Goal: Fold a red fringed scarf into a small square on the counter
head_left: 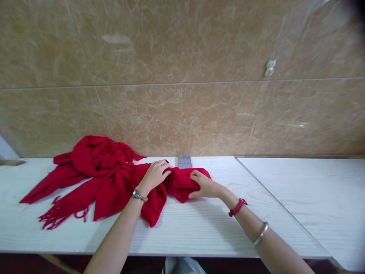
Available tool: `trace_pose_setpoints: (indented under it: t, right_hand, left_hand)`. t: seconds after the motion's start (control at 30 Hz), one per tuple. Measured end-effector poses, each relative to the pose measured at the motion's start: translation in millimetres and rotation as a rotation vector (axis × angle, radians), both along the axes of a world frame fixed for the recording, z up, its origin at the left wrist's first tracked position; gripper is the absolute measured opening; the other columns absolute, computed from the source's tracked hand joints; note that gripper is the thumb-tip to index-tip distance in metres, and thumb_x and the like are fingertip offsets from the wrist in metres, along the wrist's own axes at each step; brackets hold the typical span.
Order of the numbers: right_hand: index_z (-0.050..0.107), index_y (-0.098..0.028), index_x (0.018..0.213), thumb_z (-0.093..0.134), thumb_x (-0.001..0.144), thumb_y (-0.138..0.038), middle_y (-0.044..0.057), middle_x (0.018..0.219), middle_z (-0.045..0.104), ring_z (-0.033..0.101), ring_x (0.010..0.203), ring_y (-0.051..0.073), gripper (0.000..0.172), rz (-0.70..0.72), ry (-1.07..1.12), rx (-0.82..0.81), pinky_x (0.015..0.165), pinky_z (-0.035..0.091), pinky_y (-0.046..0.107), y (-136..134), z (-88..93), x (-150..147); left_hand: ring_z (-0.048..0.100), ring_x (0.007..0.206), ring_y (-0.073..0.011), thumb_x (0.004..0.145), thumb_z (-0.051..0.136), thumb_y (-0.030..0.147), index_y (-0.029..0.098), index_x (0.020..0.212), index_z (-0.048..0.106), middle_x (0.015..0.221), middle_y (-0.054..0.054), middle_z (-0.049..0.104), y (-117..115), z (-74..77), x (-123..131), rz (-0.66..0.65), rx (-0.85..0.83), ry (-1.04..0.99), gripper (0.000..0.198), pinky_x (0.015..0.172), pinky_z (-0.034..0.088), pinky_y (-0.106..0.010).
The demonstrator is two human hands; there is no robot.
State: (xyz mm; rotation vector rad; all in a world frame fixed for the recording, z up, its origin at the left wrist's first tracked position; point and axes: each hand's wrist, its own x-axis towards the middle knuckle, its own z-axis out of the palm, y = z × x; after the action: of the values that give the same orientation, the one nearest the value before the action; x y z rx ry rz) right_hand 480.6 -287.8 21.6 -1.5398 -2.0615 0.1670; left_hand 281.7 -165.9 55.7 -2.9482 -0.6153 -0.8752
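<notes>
A red scarf with fringed ends lies in a loose heap on the white tabletop, bunched at the left and stretching to the right. My left hand rests on its middle, fingers bent down over the cloth and closed on a fold; the fingertips are partly hidden. At the scarf's right end, my right hand holds a folded part between thumb and fingers. Just behind that end, a phone-like flat object with a lit screen shows partly, its lower part hidden by the cloth.
A brown marble-patterned tiled wall rises right behind the white wood-grain table. A small white cat-shaped piece is on the wall at the upper right. A seam crosses the tabletop at the right, and its front edge runs below my forearms.
</notes>
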Motion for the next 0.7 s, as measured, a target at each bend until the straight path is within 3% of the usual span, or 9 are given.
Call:
trace_pose_setpoints:
  t: [0.07,0.1,0.23,0.33,0.43,0.5,0.53,0.6,0.7]
  right_hand:
    - [0.061,-0.016,0.077,0.060,0.070,-0.022,0.007,0.086,0.058,0.054,0.078,0.018,0.009,-0.125,0.013,0.058,0.074,0.044,0.031,4,2.2,4]
    - [0.061,-0.017,0.074,0.054,0.072,-0.017,0.006,0.082,0.059,0.055,0.076,0.018,0.007,-0.201,0.045,0.095,0.073,0.043,0.030,6,4.1,7]
    - [0.062,-0.020,0.079,0.045,0.068,-0.011,0.003,0.079,0.064,0.057,0.076,0.019,0.022,-0.473,0.271,0.296,0.073,0.042,0.030,5,14.9,32]
    - [0.061,-0.018,0.082,0.042,0.067,-0.017,0.005,0.083,0.065,0.057,0.079,0.020,0.024,-0.617,0.503,0.495,0.073,0.043,0.032,0,20.9,56]
    - [0.060,-0.015,0.081,0.043,0.066,-0.023,0.007,0.080,0.065,0.057,0.076,0.019,0.024,-0.673,0.714,0.608,0.070,0.044,0.032,-4,23.1,74]
    - [0.060,-0.015,0.080,0.047,0.065,-0.026,0.006,0.077,0.065,0.058,0.072,0.018,0.023,-0.664,0.798,0.607,0.067,0.044,0.030,-6,23.9,83]
    - [0.060,-0.015,0.079,0.050,0.064,-0.028,0.005,0.074,0.065,0.058,0.070,0.017,0.022,-0.662,0.825,0.591,0.064,0.045,0.029,-7,24.7,86]
    - [0.060,-0.016,0.078,0.055,0.062,-0.032,0.004,0.070,0.065,0.058,0.065,0.016,0.023,-0.660,0.857,0.530,0.058,0.044,0.027,-12,27.3,90]
    - [0.060,-0.017,0.076,0.063,0.060,-0.038,0.002,0.065,0.065,0.058,0.059,0.016,0.027,-0.559,0.846,0.313,0.052,0.043,0.025,-22,32.0,94]
  left_hand:
    - [0.054,0.087,-0.0181,0.082,0.048,0.019,0.018,0.087,0.059,0.090,-0.004,0.059,-2,2.4,0,0.034,-0.001,-0.137,0.011,0.083,0.041,-0.031]
    - [0.054,0.087,-0.0180,0.083,0.047,0.020,0.018,0.087,0.057,0.089,-0.004,0.058,-3,3.9,0,0.046,-0.004,-0.202,0.011,0.082,0.042,-0.031]
    - [0.054,0.085,-0.0167,0.086,0.043,0.023,0.019,0.085,0.055,0.084,-0.003,0.056,-11,9.3,1,0.045,-0.046,-0.353,0.013,0.080,0.043,-0.029]
    - [0.052,0.096,-0.0174,0.086,0.043,0.028,0.020,0.101,0.053,0.097,-0.005,0.056,-16,6.2,3,-0.053,-0.118,-0.305,0.020,0.087,0.040,-0.030]
    - [0.035,0.121,-0.0238,0.072,0.062,0.040,0.020,0.131,0.030,0.130,-0.012,0.038,-18,-7.1,8,-0.124,-0.197,-0.038,0.070,0.098,0.031,-0.035]
    - [0.026,0.127,-0.0278,0.059,0.072,0.043,0.021,0.138,0.014,0.139,-0.013,0.027,-16,-18.1,10,-0.115,-0.247,0.202,0.100,0.101,0.027,-0.038]
    - [0.026,0.127,-0.0285,0.058,0.073,0.042,0.022,0.139,0.010,0.140,-0.013,0.025,-14,-22.7,11,-0.094,-0.263,0.290,0.105,0.100,0.027,-0.038]
    - [0.031,0.125,-0.0277,0.063,0.070,0.037,0.023,0.140,0.005,0.140,-0.013,0.028,-6,-27.7,8,-0.010,-0.261,0.363,0.101,0.098,0.030,-0.035]
    - [0.044,0.115,-0.0248,0.074,0.057,0.020,0.021,0.140,0.005,0.129,-0.013,0.043,11,-24.8,-5,0.240,-0.225,0.353,0.084,0.089,0.037,-0.030]
